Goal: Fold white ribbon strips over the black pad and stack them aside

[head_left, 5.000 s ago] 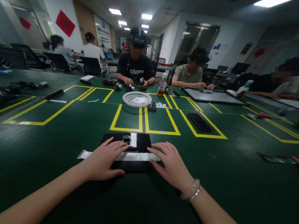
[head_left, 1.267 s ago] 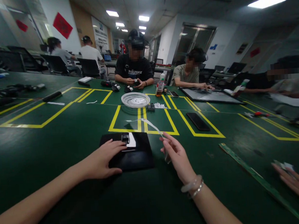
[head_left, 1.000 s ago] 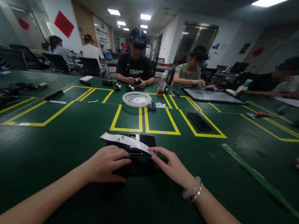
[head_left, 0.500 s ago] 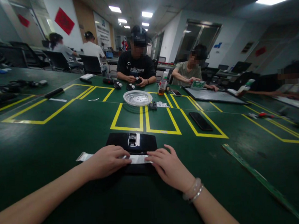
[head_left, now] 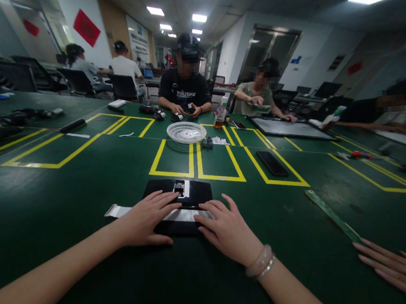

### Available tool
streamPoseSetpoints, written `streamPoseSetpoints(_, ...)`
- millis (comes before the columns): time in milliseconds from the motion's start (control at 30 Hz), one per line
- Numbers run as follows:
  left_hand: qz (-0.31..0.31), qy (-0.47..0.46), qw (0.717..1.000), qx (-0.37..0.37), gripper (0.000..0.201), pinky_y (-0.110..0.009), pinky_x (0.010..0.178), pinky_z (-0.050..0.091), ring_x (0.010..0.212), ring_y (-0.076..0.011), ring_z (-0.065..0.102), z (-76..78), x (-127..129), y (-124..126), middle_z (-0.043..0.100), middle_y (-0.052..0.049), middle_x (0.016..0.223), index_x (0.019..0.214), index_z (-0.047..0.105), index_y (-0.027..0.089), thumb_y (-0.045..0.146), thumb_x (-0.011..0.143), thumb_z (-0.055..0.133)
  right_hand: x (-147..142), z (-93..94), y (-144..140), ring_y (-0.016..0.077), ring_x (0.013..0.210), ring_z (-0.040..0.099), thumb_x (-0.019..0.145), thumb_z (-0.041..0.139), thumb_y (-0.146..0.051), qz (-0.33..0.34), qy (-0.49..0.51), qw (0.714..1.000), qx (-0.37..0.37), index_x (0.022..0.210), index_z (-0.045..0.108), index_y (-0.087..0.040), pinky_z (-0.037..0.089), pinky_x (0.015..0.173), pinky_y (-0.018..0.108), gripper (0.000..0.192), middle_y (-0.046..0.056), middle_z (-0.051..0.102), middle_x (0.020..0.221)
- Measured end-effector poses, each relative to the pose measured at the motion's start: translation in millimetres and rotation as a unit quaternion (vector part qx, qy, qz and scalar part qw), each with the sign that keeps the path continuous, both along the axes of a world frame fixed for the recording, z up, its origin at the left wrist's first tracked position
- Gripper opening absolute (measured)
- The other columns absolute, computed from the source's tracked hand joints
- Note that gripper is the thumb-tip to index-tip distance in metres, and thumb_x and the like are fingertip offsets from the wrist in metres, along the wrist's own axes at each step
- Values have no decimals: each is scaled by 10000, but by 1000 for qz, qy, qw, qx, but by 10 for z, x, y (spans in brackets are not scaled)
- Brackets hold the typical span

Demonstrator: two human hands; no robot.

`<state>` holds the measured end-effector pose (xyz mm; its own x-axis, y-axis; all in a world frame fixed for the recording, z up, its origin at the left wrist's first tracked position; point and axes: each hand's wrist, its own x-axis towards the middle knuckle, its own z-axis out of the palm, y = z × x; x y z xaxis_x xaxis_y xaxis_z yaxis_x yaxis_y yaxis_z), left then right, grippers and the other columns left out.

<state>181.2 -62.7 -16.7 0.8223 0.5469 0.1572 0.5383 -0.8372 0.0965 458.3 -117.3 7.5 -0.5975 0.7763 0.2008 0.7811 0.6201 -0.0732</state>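
Pressing flat, I keep my left hand (head_left: 143, 219) open on the white strip (head_left: 179, 214) lying across the black panel (head_left: 179, 204) at 12 o'clock on the surface (head_left: 70, 189); my right hand (head_left: 227, 229), open at 1 o'clock, should smooth it evenly outward.

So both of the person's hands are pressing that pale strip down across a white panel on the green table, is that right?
Not quite: the panel is black, not white. The head view shows the left hand and the right hand both lying flat on the pale strip, which runs across that black panel on the green table.
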Motion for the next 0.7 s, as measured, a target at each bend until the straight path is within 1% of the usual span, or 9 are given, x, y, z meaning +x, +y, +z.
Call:
streamPoseSetpoints(33, 4, 4, 1000, -5, 896, -557, 1150, 265, 1379, -367, 332, -6, -2, 5, 285, -139, 1541, 1501, 387, 207, 598, 800, 784, 5, -6, 1, 280, 1228, 530, 951, 566, -307, -1, 1, 1000, -2, 1212, 633, -321, 231, 1120, 625, 270, 58, 621, 1324)
streamPoseSetpoints(100, 9, 9, 1000, -12, 879, -537, 1172, 234, 1389, -343, 327, -6, -4, 16, 306, -133, 1533, 1524, 347, 196, 606, 846, 727, 18, -18, 9, 280, 1237, 526, 948, 573, -322, 0, 9, 1000, -5, 1244, 613, -320, 223, 1125, 624, 298, 58, 605, 1352)
streamPoseSetpoints(167, 14, 13, 1000, -14, 832, -527, 1180, 220, 1390, -328, 331, 9, 0, 22, 328, -123, 1525, 1525, 345, 198, 583, 877, 697, 36, -20, 22, 274, 1241, 527, 947, 576, -332, 2, 25, 1000, -2, 1290, 584, -308, 218, 1130, 617, 344, 65, 591, 1373)
streamPoseSetpoints(233, 16, 13, 1000, -12, 809, -525, 1180, 221, 1383, -328, 342, 30, 8, 23, 352, -121, 1512, 1518, 358, 196, 570, 882, 690, 58, -10, 35, 264, 1239, 532, 947, 575, -331, -1, 41, 999, 9, 1286, 592, -303, 219, 1135, 602, 341, 67, 595, 1367)
streamPoseSetpoints(367, 15, 10, 1000, -8, 804, -511, 1187, 209, 1368, -324, 366, 61, -2, 34, 388, -126, 1489, 1509, 376, 189, 569, 870, 684, 103, 22, 46, 251, 1226, 542, 938, 591, -325, 0, 49, 998, 31, 1076, 706, -322, 222, 1134, 585, 180, 34, 637, 1304)
streamPoseSetpoints(433, 23, 11, 1000, -9, 781, -505, 1191, 202, 1366, -316, 371, 66, -40, 64, 398, -121, 1482, 1501, 390, 194, 555, 873, 680, 118, 24, 46, 250, 1226, 539, 941, 589, -327, 9, 44, 998, 32, 1037, 721, -324, 220, 1135, 587, 163, 26, 643, 1294)
streamPoseSetpoints(567, 62, 18, 998, -17, 726, -509, 1192, 186, 1376, -304, 356, 65, -198, 195, 400, -110, 1484, 1487, 412, 202, 533, 889, 655, 133, -11, 49, 286, 1296, 480, 927, 611, -384, 4, 19, 1000, 16, 1144, 693, -324, 226, 1135, 609, 239, 48, 583, 1384)
streamPoseSetpoints(633, 91, 29, 995, -27, 729, -515, 1187, 188, 1379, -307, 349, 54, -319, 291, 394, -115, 1487, 1488, 412, 194, 546, 890, 636, 142, -25, 53, 297, 1326, 452, 923, 613, -413, -6, 9, 1000, 8, 1188, 672, -316, 233, 1134, 614, 289, 62, 550, 1419)
streamPoseSetpoints(700, 125, 37, 991, -31, 748, -521, 1177, 205, 1378, -318, 347, 33, -472, 398, 381, -128, 1493, 1490, 412, 175, 578, 889, 606, 153, -23, 56, 289, 1331, 448, 937, 590, -412, -14, 10, 1000, 8, 1205, 661, -312, 229, 1139, 606, 294, 64, 542, 1426)
